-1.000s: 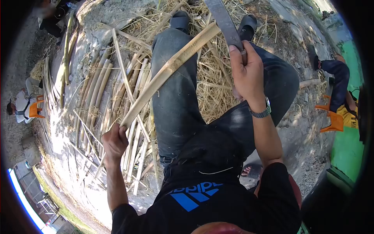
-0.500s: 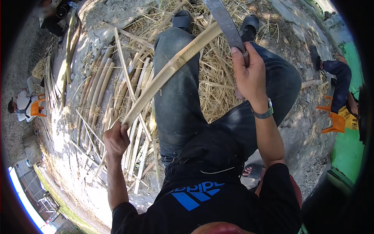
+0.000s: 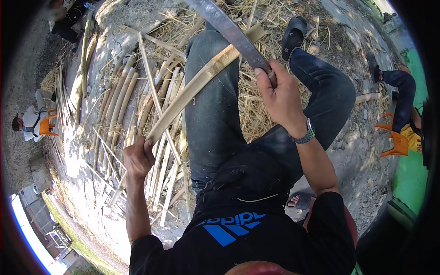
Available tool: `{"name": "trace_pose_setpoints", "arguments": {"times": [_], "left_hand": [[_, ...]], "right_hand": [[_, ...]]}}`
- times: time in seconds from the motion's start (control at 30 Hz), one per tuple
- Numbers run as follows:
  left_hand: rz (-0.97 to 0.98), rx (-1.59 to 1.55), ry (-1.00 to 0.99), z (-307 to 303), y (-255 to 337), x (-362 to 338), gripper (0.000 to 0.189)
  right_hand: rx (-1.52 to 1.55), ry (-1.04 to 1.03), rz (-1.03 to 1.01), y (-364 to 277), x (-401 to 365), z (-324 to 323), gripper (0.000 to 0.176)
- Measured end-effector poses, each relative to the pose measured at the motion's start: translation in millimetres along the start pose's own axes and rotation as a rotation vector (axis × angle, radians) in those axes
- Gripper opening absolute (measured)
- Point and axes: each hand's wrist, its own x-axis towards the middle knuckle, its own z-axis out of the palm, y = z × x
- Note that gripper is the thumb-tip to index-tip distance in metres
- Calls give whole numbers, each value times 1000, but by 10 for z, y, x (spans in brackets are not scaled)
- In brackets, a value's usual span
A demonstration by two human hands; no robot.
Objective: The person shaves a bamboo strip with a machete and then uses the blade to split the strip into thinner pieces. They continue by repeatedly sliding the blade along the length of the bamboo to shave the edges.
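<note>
My left hand (image 3: 139, 158) is closed round the near end of a long split bamboo strip (image 3: 183, 97). The strip slants up to the right across my thigh, its pale inner side partly showing. In my right hand (image 3: 283, 96) is the handle of a machete (image 3: 229, 32), gripped with the thumb along it. The wide blade points up to the left and lies over the far part of the strip; whether it touches cannot be made out.
Bamboo poles (image 3: 120, 98) and split strips (image 3: 162, 183) lie on the ground at left. Shavings (image 3: 254, 110) cover the ground between my legs. Seated people are at the far left (image 3: 30, 123), upper left (image 3: 64, 23) and right (image 3: 401, 91). An orange chair (image 3: 394, 143) stands at right.
The machete and my right hand have moved left and slightly down, so the blade now crosses the strip. My left hand keeps its hold, nearly unmoved.
</note>
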Motion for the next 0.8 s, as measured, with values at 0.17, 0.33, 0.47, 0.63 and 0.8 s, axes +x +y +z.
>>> {"name": "trace_pose_setpoints", "arguments": {"times": [0.17, 0.33, 0.47, 0.63, 0.8], "left_hand": [[13, 17, -12, 14, 36, -14, 27], [-4, -2, -35, 9, 50, -56, 21], [-12, -69, 43, 97, 84, -26, 13], [29, -81, 39, 87, 10, -29, 16], [-33, -86, -21, 86, 21, -30, 15]], "right_hand": [[2, 93, 14, -1, -60, 186, 20], [108, 1, 31, 35, -100, 76, 19], [15, 186, 67, 81, 166, -11, 21], [31, 47, -54, 13, -115, 126, 19], [-54, 174, 26, 57, 256, -164, 19]]}}
